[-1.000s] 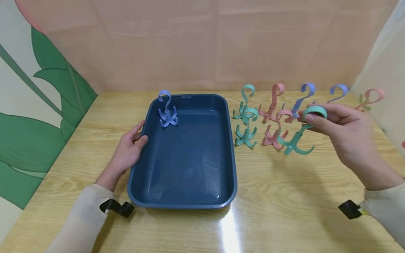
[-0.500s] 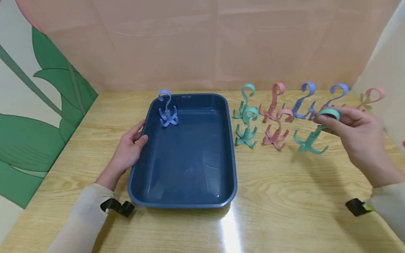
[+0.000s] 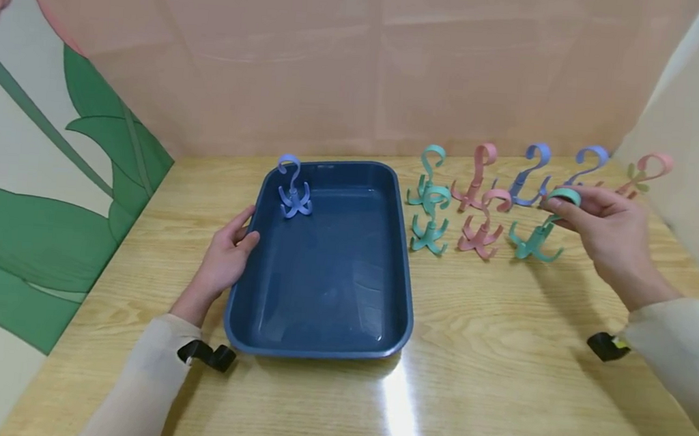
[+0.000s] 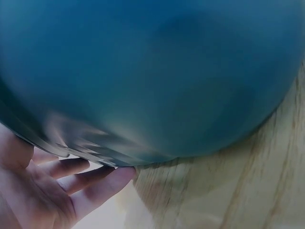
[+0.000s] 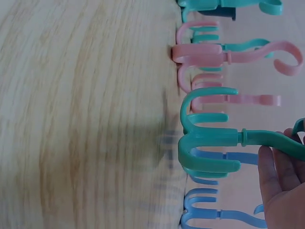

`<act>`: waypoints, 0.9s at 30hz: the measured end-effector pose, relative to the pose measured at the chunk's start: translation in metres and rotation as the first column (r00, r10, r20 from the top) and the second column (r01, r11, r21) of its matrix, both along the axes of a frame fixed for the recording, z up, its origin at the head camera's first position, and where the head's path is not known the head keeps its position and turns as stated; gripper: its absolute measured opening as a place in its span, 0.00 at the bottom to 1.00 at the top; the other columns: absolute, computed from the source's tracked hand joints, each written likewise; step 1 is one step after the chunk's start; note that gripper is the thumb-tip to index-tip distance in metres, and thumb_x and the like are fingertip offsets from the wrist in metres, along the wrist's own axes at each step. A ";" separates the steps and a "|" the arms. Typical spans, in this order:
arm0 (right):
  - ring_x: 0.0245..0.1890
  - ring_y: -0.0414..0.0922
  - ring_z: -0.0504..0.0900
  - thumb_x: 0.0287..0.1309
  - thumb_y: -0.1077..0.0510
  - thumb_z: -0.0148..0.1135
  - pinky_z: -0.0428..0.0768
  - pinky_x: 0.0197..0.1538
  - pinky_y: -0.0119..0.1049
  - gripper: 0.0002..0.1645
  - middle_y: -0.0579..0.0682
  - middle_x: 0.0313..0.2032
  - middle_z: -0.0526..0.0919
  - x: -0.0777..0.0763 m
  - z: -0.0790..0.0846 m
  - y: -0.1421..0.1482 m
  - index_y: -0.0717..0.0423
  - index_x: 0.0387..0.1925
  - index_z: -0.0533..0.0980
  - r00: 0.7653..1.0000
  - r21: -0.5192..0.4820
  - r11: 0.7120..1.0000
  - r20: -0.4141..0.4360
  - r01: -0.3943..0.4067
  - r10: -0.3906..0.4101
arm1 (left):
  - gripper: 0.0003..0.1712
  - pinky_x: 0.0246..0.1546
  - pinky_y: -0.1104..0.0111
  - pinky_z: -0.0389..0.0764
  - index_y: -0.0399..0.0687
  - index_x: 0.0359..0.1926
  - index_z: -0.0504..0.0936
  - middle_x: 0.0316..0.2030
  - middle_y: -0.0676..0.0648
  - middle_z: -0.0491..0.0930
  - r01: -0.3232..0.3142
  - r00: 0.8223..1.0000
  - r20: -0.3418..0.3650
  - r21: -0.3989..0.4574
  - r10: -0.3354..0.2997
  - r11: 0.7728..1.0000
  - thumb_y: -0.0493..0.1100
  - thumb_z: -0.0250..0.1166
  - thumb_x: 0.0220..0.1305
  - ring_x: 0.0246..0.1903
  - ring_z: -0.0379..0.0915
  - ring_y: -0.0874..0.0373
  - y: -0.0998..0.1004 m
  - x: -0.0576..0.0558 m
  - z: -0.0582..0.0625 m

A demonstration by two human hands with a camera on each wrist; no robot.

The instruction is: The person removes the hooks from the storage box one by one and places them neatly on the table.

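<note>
In the head view my right hand (image 3: pixel 616 232) pinches the curved top of a green four-pronged hook hanger (image 3: pixel 535 246). That hanger is upright, its prongs down close to the table; whether they touch it I cannot tell. A pink hook hanger (image 3: pixel 479 238) and another green hook hanger (image 3: pixel 428 234) stand to its left in the front row. My left hand (image 3: pixel 226 253) holds the left rim of a dark blue tray (image 3: pixel 407 298), thumb at the rim and fingers (image 4: pixel 102 191) against its outer side. One blue hook hanger (image 3: pixel 295 200) stands in the tray's far left corner.
Behind the front row stand a green hanger (image 3: pixel 429 176), a pink hanger (image 3: pixel 479 173), a blue hanger (image 3: pixel 528 174), a second blue hanger (image 3: pixel 588 165) and a pink one at the far right, partly behind my hand. A pink sheet (image 3: pixel 361 75) rises behind the wooden table (image 3: pixel 477 392).
My right hand has carried the green hook hanger to the right, away from the front pink one, and slightly lower. The left hand has stayed at the tray; the view has shifted slightly.
</note>
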State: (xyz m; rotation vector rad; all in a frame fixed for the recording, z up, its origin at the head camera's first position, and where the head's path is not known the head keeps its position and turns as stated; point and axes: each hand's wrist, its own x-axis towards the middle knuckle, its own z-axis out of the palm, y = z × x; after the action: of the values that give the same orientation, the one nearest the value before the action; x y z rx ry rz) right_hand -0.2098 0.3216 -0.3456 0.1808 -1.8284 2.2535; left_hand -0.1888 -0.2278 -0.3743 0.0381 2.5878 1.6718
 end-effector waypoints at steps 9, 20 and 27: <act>0.36 0.40 0.89 0.56 0.72 0.69 0.83 0.39 0.30 0.16 0.49 0.37 0.90 -0.002 -0.007 0.001 0.68 0.48 0.83 0.999 0.083 0.996 0.030 0.021 -0.024 | 0.33 0.54 0.48 0.79 0.57 0.80 0.52 0.67 0.36 0.71 -0.003 1.000 0.023 -0.009 0.003 1.000 0.42 0.47 0.80 0.58 0.76 0.42 0.001 0.001 0.001; 0.36 0.39 0.88 0.57 0.72 0.68 0.82 0.39 0.31 0.16 0.49 0.37 0.90 -0.001 -0.011 0.005 0.67 0.48 0.83 1.000 0.109 0.994 0.026 0.002 -0.005 | 0.33 0.54 0.49 0.78 0.58 0.80 0.51 0.66 0.36 0.71 -0.008 1.000 0.026 -0.018 0.009 1.000 0.42 0.47 0.80 0.58 0.76 0.42 0.001 0.000 0.000; 0.37 0.38 0.88 0.58 0.71 0.68 0.82 0.40 0.30 0.16 0.49 0.38 0.90 0.001 -0.012 0.010 0.68 0.49 0.82 0.999 0.151 0.988 0.035 -0.031 0.026 | 0.33 0.55 0.48 0.78 0.60 0.80 0.51 0.66 0.36 0.71 -0.005 0.999 0.034 -0.014 0.006 1.000 0.42 0.47 0.80 0.58 0.76 0.42 0.001 0.001 0.001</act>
State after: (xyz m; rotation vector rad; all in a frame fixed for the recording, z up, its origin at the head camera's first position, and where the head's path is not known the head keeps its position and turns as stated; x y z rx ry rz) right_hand -0.2088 0.3319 -0.3579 0.1985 -2.0277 2.1486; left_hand -0.1877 -0.2273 -0.3732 0.0023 2.5770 1.6414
